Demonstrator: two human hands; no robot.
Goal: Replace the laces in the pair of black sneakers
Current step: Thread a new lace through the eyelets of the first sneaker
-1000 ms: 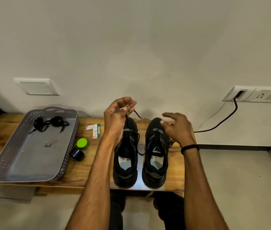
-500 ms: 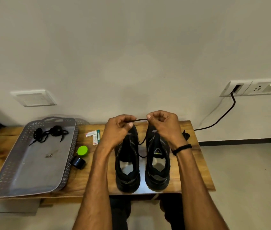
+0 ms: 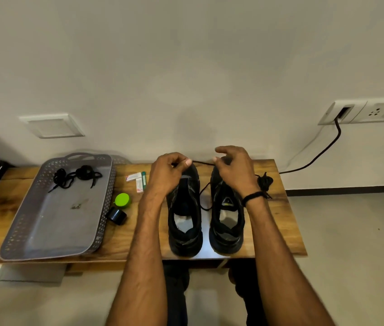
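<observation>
- Glossy, varnished brown wooden desk (image 3: 287,215).
- Perforated grey plastic tray (image 3: 106,203), smooth matt floor.
- Matt black fabric sneakers (image 3: 185,222).
- Shiny black tape roll (image 3: 117,215).

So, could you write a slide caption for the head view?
Left hand and right hand pinch one black lace above the black sneakers.

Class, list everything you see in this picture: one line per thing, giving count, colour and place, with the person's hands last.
sneakers: 2, black, side by side on bench
lace: 1, black, taut above sneakers' toes
lace bundle: 1, black, in tray
lace coil: 1, black, bench's right end
tray: 1, grey, bench's left part
cap: 1, green, beside tray
roll: 1, black, beside cap
packets: about 3, white and green, behind cap
bench: 1, wooden, against wall
cable: 1, black, from wall socket
left hand: 1, pinches lace
right hand: 1, pinches lace, black wristband
</observation>
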